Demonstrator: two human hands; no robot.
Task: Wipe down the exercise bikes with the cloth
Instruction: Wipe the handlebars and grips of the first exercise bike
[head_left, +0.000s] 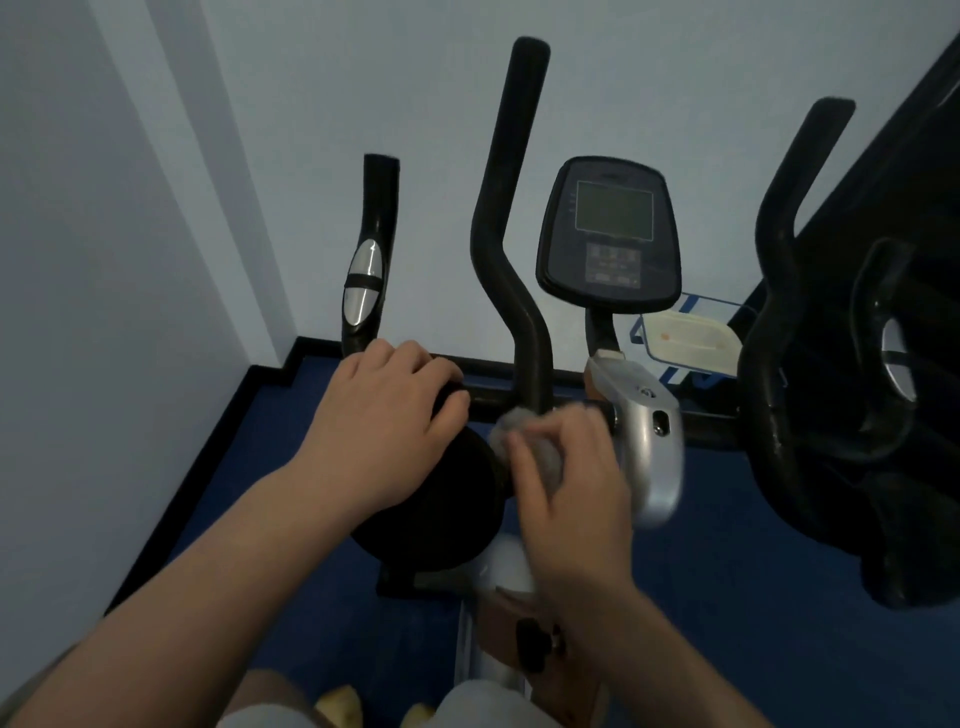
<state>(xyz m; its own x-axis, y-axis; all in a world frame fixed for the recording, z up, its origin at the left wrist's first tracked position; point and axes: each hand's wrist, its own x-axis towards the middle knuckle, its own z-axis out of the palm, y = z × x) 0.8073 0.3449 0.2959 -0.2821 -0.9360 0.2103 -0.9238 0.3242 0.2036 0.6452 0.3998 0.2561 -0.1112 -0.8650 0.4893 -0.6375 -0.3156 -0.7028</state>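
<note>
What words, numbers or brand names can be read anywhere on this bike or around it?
None can be read.
Black oval console: its grey screen shows no legible digits, and the button panel below is too blurred to read.
Silver plastic frame cover: a small round emblem, too small and blurred to make out.
White rectangular tray on the blue floor: an orange mark, but no lettering can be told.

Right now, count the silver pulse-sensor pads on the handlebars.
2. One silver pad sits on the short handlebar at left; another shows at the right edge, partly hidden behind a black bar. More may be out of view.
</note>
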